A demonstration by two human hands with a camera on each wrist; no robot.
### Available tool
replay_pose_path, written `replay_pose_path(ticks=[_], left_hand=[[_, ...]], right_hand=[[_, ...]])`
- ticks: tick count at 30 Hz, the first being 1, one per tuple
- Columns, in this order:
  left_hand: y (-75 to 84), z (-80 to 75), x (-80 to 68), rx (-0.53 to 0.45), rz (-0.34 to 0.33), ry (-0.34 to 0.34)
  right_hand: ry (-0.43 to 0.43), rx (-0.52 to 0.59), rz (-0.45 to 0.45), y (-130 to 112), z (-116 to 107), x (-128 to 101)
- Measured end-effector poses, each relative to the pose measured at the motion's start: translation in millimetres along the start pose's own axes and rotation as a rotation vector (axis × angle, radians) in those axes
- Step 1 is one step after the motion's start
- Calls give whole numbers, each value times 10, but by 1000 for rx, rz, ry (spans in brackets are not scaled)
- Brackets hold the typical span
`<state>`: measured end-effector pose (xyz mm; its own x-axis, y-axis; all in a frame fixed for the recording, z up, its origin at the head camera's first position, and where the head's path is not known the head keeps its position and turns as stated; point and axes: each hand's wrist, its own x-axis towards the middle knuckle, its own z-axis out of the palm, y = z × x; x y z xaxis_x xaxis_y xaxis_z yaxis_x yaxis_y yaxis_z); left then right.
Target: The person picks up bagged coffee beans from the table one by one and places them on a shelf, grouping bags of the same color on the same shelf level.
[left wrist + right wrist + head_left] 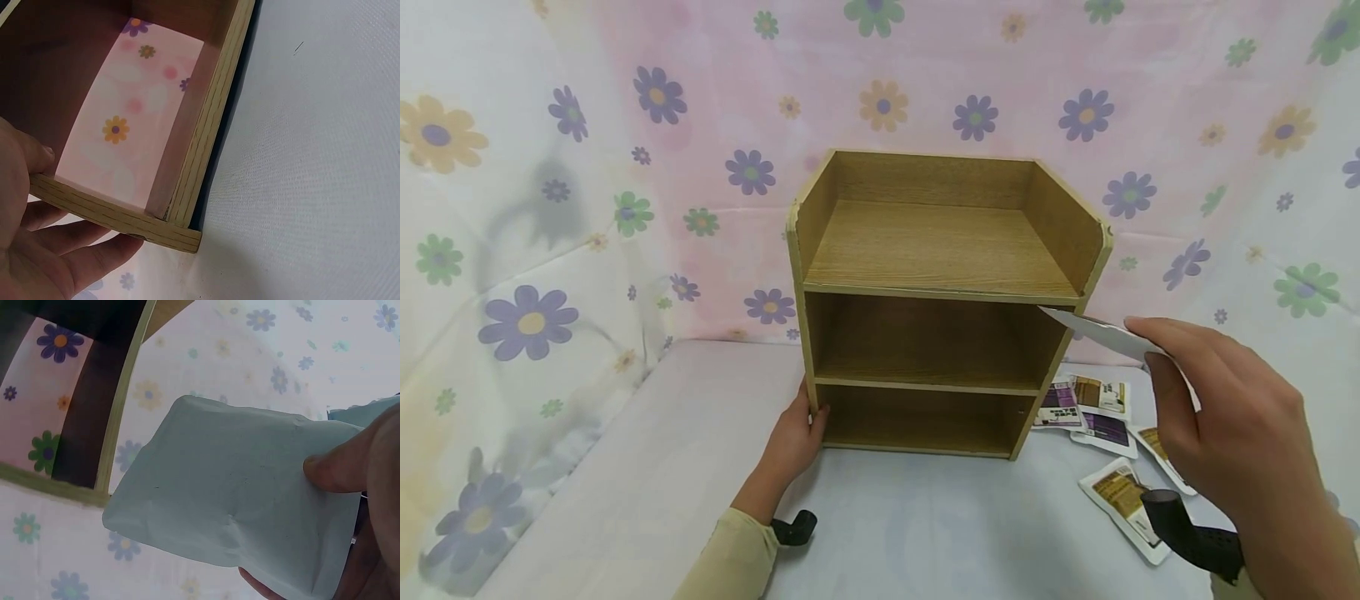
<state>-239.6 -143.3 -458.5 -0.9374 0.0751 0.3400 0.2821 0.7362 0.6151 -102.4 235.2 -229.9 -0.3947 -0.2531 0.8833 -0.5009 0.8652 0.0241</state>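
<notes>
A small wooden shelf unit [925,250] stands upright with a walled top and two open compartments below. At its lower left side panel, my left hand [793,429] grips the edge. In the left wrist view the thumb [37,156] is inside the panel and the other fingers are outside. My right hand [1240,417] pinches a flat white packet [1101,333] by one end. The packet's far tip appears in front of the shelf's right side, by the middle compartment. The right wrist view shows the plain, slightly creased face of this packet [231,494].
Several flat packets [1105,396] with purple or brown-gold printing lie overlapping on the white cloth [917,525], right of the shelf. One brown-gold packet [1123,504] lies nearer the front. A flowered curtain [925,75] hangs behind and at both sides.
</notes>
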Motion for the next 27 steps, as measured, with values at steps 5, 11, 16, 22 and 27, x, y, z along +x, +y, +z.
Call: replay_pose_path(ticks=[5, 11, 16, 22, 27], left_hand=[[-8, -6, 6, 6, 7, 8], [-9, -13, 1, -4, -1, 8], [-11, -1, -5, -10, -3, 7], [-10, 13, 5, -8, -6, 3], [-21, 29, 5, -6, -11, 9]], right_hand=[[34, 21, -50, -63, 77, 93], [55, 63, -78, -149, 177, 219], [30, 51, -61, -160, 277, 243], [42, 64, -71, -153, 384, 285], [24, 85, -71, -149, 475, 326]])
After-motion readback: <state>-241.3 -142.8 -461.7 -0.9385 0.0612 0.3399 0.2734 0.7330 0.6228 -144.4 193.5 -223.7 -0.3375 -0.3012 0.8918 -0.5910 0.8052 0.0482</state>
